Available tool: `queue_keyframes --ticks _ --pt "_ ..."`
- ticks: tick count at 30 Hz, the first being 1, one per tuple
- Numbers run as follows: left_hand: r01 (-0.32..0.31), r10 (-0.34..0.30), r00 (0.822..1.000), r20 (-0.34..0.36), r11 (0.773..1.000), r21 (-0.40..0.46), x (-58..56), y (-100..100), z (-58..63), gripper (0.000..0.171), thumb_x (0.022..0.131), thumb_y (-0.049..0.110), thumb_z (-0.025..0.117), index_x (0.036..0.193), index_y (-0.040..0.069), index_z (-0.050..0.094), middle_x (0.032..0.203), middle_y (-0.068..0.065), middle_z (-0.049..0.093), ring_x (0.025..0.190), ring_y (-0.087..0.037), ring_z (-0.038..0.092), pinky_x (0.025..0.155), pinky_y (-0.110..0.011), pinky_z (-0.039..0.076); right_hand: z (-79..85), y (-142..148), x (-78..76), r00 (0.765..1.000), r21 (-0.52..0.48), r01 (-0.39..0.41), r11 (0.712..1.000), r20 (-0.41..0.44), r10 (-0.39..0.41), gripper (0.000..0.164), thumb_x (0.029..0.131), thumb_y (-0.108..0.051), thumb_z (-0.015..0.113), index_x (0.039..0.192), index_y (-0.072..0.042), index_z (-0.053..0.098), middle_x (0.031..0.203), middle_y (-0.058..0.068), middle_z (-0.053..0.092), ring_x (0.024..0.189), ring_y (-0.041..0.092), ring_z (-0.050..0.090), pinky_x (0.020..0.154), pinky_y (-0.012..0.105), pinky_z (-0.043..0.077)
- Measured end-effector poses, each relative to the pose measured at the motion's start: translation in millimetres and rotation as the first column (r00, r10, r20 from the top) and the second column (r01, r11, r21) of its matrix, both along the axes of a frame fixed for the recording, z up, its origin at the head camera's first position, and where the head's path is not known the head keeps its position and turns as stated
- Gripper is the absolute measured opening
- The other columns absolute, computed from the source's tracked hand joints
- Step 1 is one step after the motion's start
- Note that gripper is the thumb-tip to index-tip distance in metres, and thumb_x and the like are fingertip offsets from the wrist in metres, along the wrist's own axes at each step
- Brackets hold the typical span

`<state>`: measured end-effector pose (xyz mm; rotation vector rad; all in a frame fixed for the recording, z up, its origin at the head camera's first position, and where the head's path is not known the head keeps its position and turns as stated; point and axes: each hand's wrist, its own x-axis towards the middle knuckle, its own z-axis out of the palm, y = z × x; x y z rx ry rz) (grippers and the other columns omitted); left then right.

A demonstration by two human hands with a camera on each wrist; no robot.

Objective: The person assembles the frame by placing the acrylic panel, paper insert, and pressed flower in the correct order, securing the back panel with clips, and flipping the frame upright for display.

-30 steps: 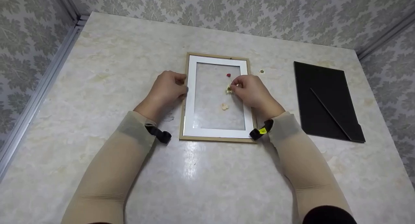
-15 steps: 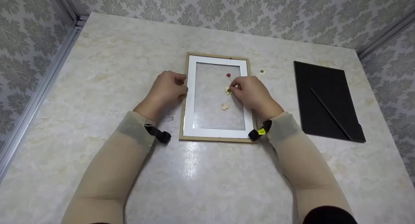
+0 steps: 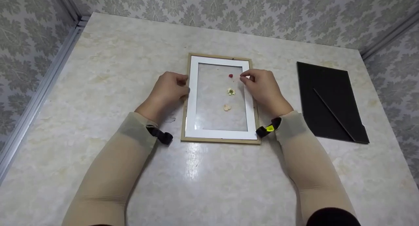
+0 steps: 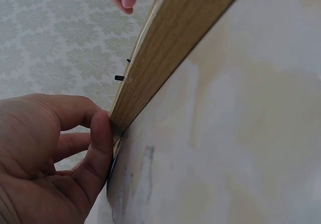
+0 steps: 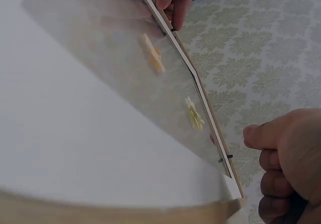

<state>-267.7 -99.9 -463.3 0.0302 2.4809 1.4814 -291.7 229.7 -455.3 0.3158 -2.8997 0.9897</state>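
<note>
A picture frame [image 3: 219, 140] with a wooden rim and white mat [image 3: 222, 134] lies on the table. In its clear pane sit a small red flower [image 3: 230, 75], a white flower with a green centre [image 3: 231, 91] and a peach-coloured flower [image 3: 227, 107], one below another. My left hand [image 3: 170, 87] holds the frame's left edge between thumb and forefinger. Above the right side of the mat is my right hand [image 3: 263, 85], its thumb and forefinger slightly apart and nothing visible between them. The right wrist view shows that hand's other fingers [image 5: 274, 184] curled, apart from the frame.
To the right lies a black backing board [image 3: 327, 114] with a thin dark strip [image 3: 334, 114] across it. Small dark tabs [image 4: 119, 78] stick out along the frame's rim. Patterned wallpaper [image 3: 212, 10] rises behind the marbled table [image 3: 157, 193].
My right hand has let go of the white flower and moved up and to the right, now covering the small flower outside the frame. The left hand has stayed still.
</note>
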Motion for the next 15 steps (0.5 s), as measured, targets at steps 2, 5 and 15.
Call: queue_keyframes --ticks 2,5,15 --pt "-0.005 0.005 1.0 0.002 1.0 -0.006 1.1 -1.1 0.0 0.061 0.099 0.003 0.063 0.16 0.001 0.061 0.132 -0.014 0.077 0.107 -0.019 0.065 0.081 -0.021 0.054 -0.5 4.5 -3.5 0.999 -0.041 0.032 0.999 -0.004 -0.032 0.023 0.113 -0.024 0.071 0.124 -0.01 0.086 0.076 -0.001 0.061 0.067 0.013 0.051 0.061 0.024 0.04" --pt "-0.006 0.006 1.0 0.015 1.0 0.005 2.5 -2.2 0.3 0.061 0.1 0.003 0.062 0.161 0.001 0.06 0.134 -0.015 0.076 0.111 -0.02 0.063 0.084 -0.023 0.054 -2.1 14.1 -9.4 0.996 -0.1 0.083 0.992 -0.011 -0.084 0.025 0.113 -0.024 0.07 0.125 -0.008 0.086 0.075 -0.003 0.061 0.064 0.011 0.05 0.057 0.022 0.04" --pt "0.015 -0.015 1.0 -0.005 1.0 -0.017 2.2 -0.9 1.4 0.062 0.098 0.002 0.061 0.161 0.001 0.06 0.131 -0.015 0.078 0.102 -0.02 0.066 0.08 -0.023 0.055 -4.2 55.1 -28.2 0.963 -0.188 0.256 0.948 -0.036 -0.267 0.027 0.112 -0.025 0.071 0.127 -0.006 0.085 0.073 -0.009 0.059 0.063 0.005 0.05 0.058 0.02 0.041"
